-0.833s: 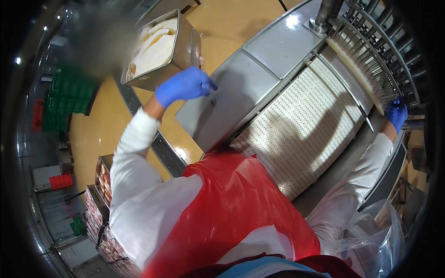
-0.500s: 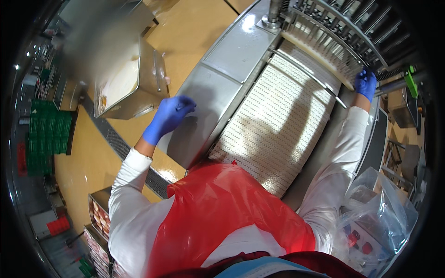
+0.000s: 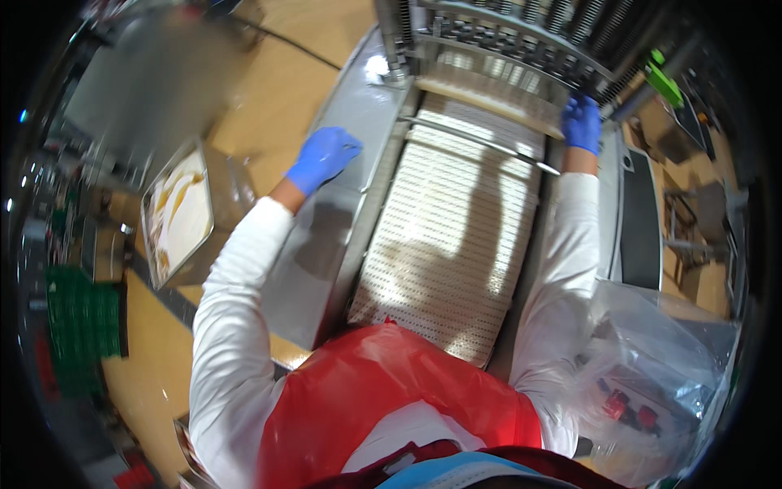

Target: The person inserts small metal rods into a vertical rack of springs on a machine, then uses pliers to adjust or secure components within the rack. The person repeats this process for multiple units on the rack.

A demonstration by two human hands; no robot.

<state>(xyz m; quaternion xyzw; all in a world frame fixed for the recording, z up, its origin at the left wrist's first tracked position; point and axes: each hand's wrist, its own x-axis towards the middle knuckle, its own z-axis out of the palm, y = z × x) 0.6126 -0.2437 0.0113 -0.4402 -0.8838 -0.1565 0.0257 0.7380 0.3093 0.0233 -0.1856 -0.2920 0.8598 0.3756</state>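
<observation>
My left hand (image 3: 324,159), in a blue glove, is over the smooth metal side panel (image 3: 293,277) of a machine. Its fingers are bent in together, with nothing visible in them. Far forward, my right hand (image 3: 582,124), also blue-gloved, reaches to the right end of a pale bar (image 3: 489,104) below the machine's spring-loaded head (image 3: 521,45). Those fingers are closed at the machine's frame; what they hold is hidden. Between my arms runs a white perforated conveyor belt (image 3: 448,220), bare apart from shadows. A thin metal rod (image 3: 481,143) crosses above it.
A metal bin (image 3: 183,204) with whitish contents stands on the floor at the left. Green stacked crates (image 3: 85,318) are farther left. A clear plastic bag (image 3: 660,367) hangs at my right, with red items behind it. A green lever (image 3: 664,81) juts out at upper right.
My view has turned, so the machine appears more upright and farther left. My left hand has moved forward along the side panel. My right hand stays at the end of the pale bar.
</observation>
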